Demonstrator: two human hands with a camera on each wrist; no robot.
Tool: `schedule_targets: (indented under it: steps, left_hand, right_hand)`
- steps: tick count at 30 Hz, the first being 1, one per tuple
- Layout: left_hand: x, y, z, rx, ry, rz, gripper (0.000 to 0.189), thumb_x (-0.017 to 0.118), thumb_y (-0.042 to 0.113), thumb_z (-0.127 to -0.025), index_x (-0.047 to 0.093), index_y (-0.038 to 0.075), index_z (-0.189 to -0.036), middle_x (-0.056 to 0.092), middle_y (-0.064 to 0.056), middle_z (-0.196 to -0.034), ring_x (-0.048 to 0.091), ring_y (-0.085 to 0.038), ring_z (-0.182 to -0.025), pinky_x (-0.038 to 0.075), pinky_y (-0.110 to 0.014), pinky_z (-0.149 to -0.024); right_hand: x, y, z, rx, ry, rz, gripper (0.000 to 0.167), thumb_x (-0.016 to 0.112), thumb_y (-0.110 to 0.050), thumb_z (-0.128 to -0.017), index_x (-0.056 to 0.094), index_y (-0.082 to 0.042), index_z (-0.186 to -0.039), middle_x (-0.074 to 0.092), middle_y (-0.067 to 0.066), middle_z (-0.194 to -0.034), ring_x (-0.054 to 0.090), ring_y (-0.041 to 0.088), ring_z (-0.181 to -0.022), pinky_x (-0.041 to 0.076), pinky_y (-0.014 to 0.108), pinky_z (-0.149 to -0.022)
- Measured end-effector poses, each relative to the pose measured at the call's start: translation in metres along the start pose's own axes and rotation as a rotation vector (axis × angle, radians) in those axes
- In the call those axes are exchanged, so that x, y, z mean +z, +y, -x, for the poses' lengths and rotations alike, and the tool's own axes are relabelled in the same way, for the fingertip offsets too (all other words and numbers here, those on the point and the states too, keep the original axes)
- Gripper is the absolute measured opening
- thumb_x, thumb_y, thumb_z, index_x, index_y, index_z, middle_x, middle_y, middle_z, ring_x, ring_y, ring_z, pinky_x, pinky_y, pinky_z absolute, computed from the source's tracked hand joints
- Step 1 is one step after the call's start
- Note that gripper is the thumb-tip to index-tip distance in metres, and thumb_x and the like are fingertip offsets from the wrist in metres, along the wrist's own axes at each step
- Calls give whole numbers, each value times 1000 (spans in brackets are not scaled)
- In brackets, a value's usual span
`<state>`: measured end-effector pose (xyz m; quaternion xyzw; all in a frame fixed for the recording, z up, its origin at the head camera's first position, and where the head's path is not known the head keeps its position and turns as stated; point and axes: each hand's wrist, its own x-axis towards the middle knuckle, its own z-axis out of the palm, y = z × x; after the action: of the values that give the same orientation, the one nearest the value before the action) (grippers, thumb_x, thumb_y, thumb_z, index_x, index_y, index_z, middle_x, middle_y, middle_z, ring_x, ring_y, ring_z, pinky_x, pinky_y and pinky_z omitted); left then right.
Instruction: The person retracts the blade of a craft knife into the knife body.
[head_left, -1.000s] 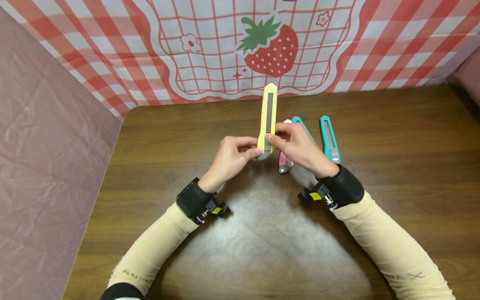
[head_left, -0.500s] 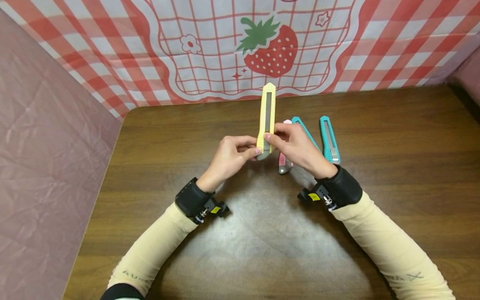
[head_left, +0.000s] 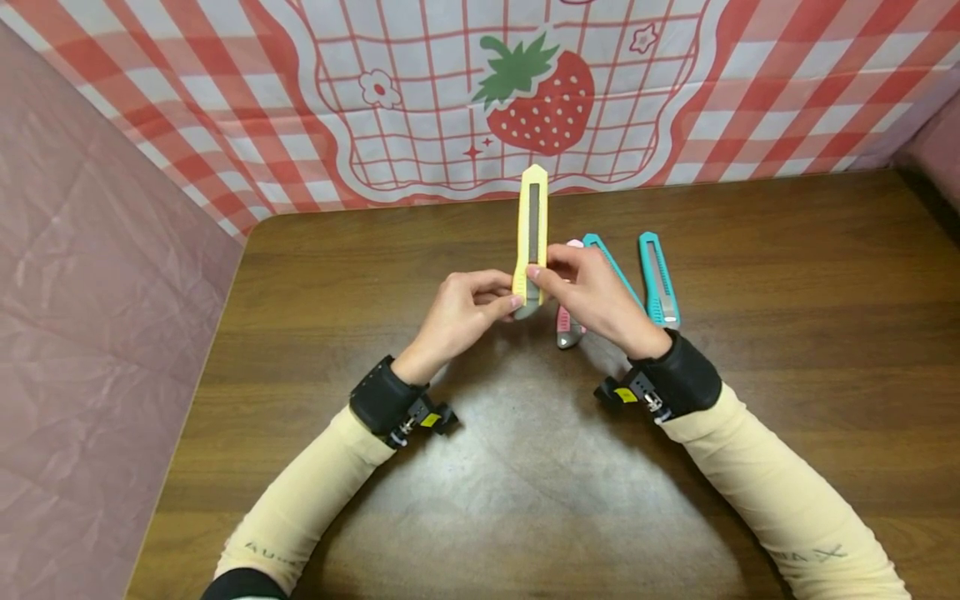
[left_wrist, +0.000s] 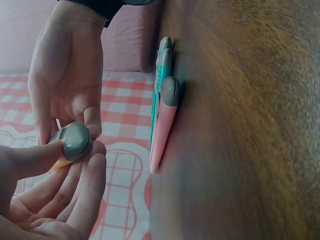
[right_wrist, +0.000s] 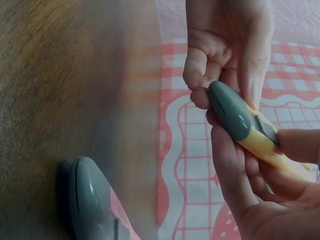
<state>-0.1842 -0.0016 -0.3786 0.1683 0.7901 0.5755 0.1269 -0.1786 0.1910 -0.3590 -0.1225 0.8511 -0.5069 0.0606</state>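
Observation:
A yellow utility knife (head_left: pixel 533 221) with a grey end cap is held up above the table, its pointed tip toward the back. My left hand (head_left: pixel 463 315) pinches its lower end between thumb and fingers. From the other side my right hand (head_left: pixel 596 292) grips it, thumb on the grey slider (right_wrist: pixel 265 128). No blade sticks out of the tip. Below my right hand lies a pink utility knife (left_wrist: pixel 165 120), partly hidden in the head view. Beside it is a teal utility knife (head_left: pixel 611 260), also partly covered by that hand.
A second teal utility knife (head_left: pixel 659 279) lies on the brown wooden table (head_left: pixel 787 333), right of my right hand. Behind the table hangs a red-and-white checked cloth (head_left: pixel 435 100) with a strawberry print. Pink fabric (head_left: pixel 97 292) covers the left side.
The yellow utility knife has shifted very slightly left and stands a bit straighter. Both hands keep the same hold, and the knives on the table have not moved.

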Motion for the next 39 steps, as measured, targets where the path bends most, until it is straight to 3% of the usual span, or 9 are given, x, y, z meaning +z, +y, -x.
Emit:
schedule_targets:
  steps: [6, 11, 16, 18, 24, 35, 39]
  left_hand:
    - [0, 0, 0, -8, -10, 0, 19, 67, 8, -93, 69, -1, -110, 74, -17, -102, 75, -22, -86, 62, -28, -76]
    - [-1, -1, -1, -23, -16, -11, 20, 66, 8, -93, 68, -1, -111, 74, -19, -102, 74, -23, -85, 62, -29, -77]
    - [-1, -2, -1, -56, -33, -15, 26, 66, 6, -92, 64, -1, -118, 73, -20, -102, 73, -23, -81, 62, -38, -78]
    - [-1, -2, -1, -78, -48, -18, 34, 67, 6, -92, 60, -1, -124, 73, -20, -102, 73, -23, -79, 62, -40, -78]
    - [-1, -5, -2, -131, -115, 4, 51, 65, 4, -92, 46, 1, -139, 71, -23, -103, 73, -22, -78, 62, -39, -76]
    - [2, -14, -5, -162, -142, -21, 49, 66, 2, -90, 49, -1, -136, 72, -24, -100, 70, -13, -74, 62, -35, -76]
    - [1, -16, -5, -173, -157, -52, 48, 66, 4, -90, 51, 0, -135, 73, -21, -100, 71, -17, -77, 60, -31, -74]
  right_hand:
    - [3, 1, -1, -11, 14, -39, 34, 61, -12, -97, 55, 1, -128, 65, 17, -102, 67, 16, -87, 51, 17, -67]
    - [4, 2, -2, 7, -7, -49, 43, 64, -10, -95, 49, 2, -134, 64, 18, -108, 65, 18, -90, 53, 15, -73]
    - [4, 5, -2, 40, -31, -39, 45, 65, -12, -95, 49, 3, -134, 64, 20, -102, 67, 17, -75, 61, 33, -67]
    - [5, 6, -3, 57, -42, -11, 47, 66, -13, -95, 49, 3, -135, 66, 20, -97, 67, 17, -66, 60, 39, -62]
    - [6, 11, -4, 104, -55, 150, 55, 64, -18, -96, 44, 6, -141, 69, 19, -95, 65, 18, -62, 52, 25, -50]
    - [15, 15, -7, 134, -94, 313, 46, 63, -20, -95, 51, 6, -132, 70, 16, -89, 60, 18, -66, 43, 24, -56]
    - [17, 17, -6, 119, -100, 341, 44, 62, -19, -96, 52, 6, -130, 67, 14, -84, 57, 16, -60, 42, 25, -54]
